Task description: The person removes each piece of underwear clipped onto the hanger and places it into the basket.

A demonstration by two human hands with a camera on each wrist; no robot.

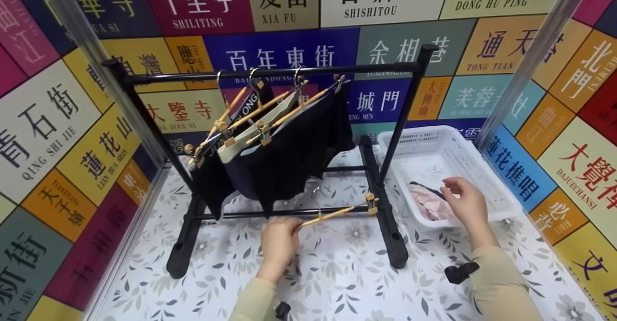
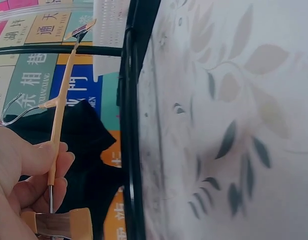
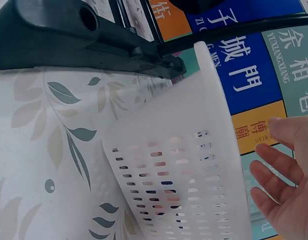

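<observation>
My left hand [image 1: 279,244] pinches one end of a wooden clip hanger [image 1: 337,212] in front of the rack's lower bar. The hanger has a metal hook and a clip at its far end, with no garment on it. In the left wrist view, thumb and fingers close on the stick [image 2: 58,120] beside its near clip [image 2: 59,223]. My right hand [image 1: 466,205] hovers over the near part of a white basket [image 1: 512,213], fingers loosely bent and holding nothing. Just left of it lies a pink garment [image 1: 426,201] with a dark edge, inside the basket.
A black clothes rack [image 1: 183,77] stands on the floral-patterned tabletop [image 1: 337,273]. Several black garments [image 1: 284,171] hang from its rail on similar clip hangers. Walls with colourful sign panels [image 1: 284,56] enclose the back and sides, and the basket sits close to the right wall.
</observation>
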